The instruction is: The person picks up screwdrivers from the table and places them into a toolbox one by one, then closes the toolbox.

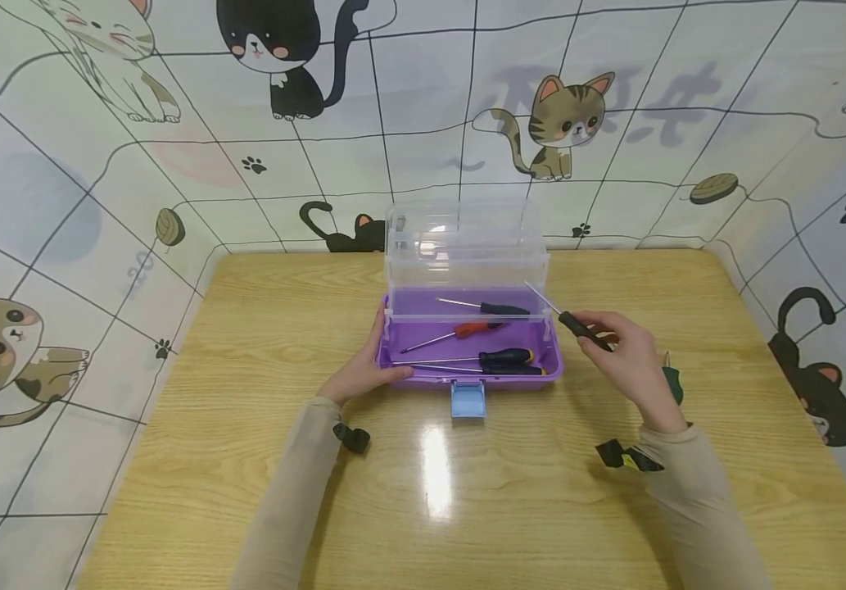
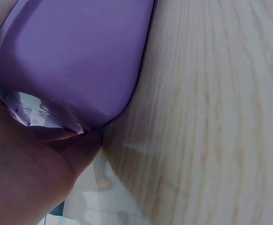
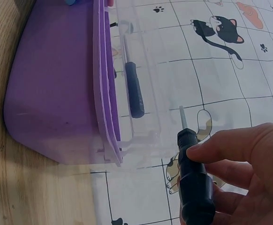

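Observation:
A purple plastic toolbox (image 1: pixel 511 383) stands on the table with its clear lid (image 1: pixel 467 233) raised. My left hand (image 1: pixel 364 370) grips its left end, thumb over the front rim. Inside lie a red-handled screwdriver (image 1: pixel 467 329), a black-handled screwdriver (image 1: pixel 505 310) behind it, and two black-and-yellow-handled screwdrivers (image 1: pixel 505 358) along the front. Just off the right end, my right hand (image 1: pixel 632 360) holds another black screwdriver (image 1: pixel 577 326) by its handle, thumb and fingers around it. Its shaft points up and left, overlapping the box's right rear corner in the head view.
A blue latch (image 1: pixel 468 401) hangs down at the box's front. Partly hidden by the right wrist, a green-handled tool (image 1: pixel 671 381) is on the wooden table (image 1: pixel 268 328). A cat-patterned sheet (image 1: pixel 423 164) walls the back and sides.

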